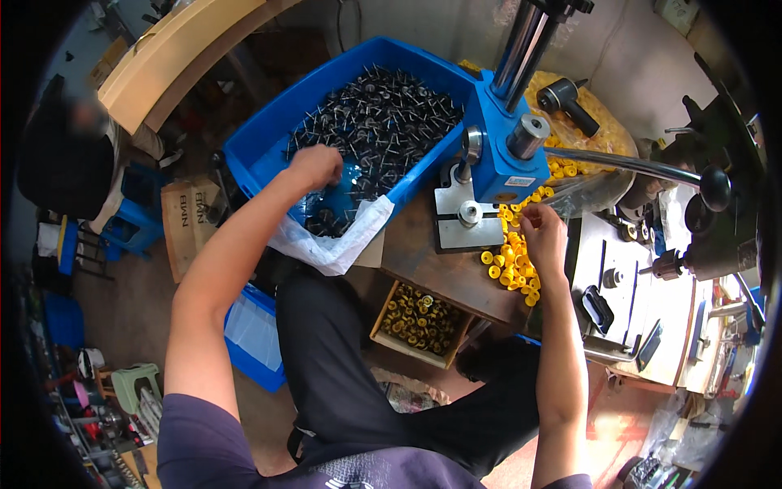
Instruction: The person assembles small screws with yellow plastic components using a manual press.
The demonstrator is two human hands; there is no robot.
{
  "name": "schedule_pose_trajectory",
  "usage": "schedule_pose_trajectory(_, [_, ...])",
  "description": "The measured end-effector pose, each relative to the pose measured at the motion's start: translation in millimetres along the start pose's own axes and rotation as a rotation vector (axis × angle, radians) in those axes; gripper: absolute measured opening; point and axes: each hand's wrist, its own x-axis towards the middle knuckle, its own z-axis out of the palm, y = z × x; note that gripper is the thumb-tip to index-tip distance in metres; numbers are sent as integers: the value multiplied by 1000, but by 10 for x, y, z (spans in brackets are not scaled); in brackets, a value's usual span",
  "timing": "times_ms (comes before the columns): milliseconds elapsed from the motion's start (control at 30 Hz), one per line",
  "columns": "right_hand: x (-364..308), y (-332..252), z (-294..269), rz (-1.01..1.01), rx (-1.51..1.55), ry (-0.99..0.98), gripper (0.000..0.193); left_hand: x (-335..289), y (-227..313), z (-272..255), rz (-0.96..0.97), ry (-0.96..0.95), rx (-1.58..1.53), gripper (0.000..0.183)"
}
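Note:
My left hand [318,167] is over the blue plastic bin [259,114], its fingers curled together beside a heap of black round pieces with metal pins [383,110]. Whatever those fingers hold is hidden. My right hand [546,236] is at the pile of small yellow cup-shaped caps [515,262] on the wooden bench, fingers bent and fingertips close together; I cannot make out what is in them. Between the hands stands a blue hand press [507,151] with a long lever. On its metal base [468,216] sits a round metal fixture [470,213].
An open drawer [379,330] of yellow-and-black pieces juts out below the bench. White sheeting [338,244] covers the bin's near edge. The lever's black knob [716,188] reaches right. Behind the press, a black tool [568,106] lies on bagged yellow caps. Another person [69,155] is at far left.

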Motion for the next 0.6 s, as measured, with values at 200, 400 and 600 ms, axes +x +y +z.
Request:
schedule_pose_trajectory(200, [-25, -94, 271, -177, 183, 20, 15, -456, 888, -489, 250, 529, -374, 12])
schedule_pose_trajectory(400, [-85, -349, 535, -329, 19, 85, 13, -431, 2079, 38, 219, 548, -796, 17])
schedule_pose_trajectory(600, [-154, -384, 371, -534, 31, -32, 25, -120, 2181, 343, 165, 586, -992, 16])
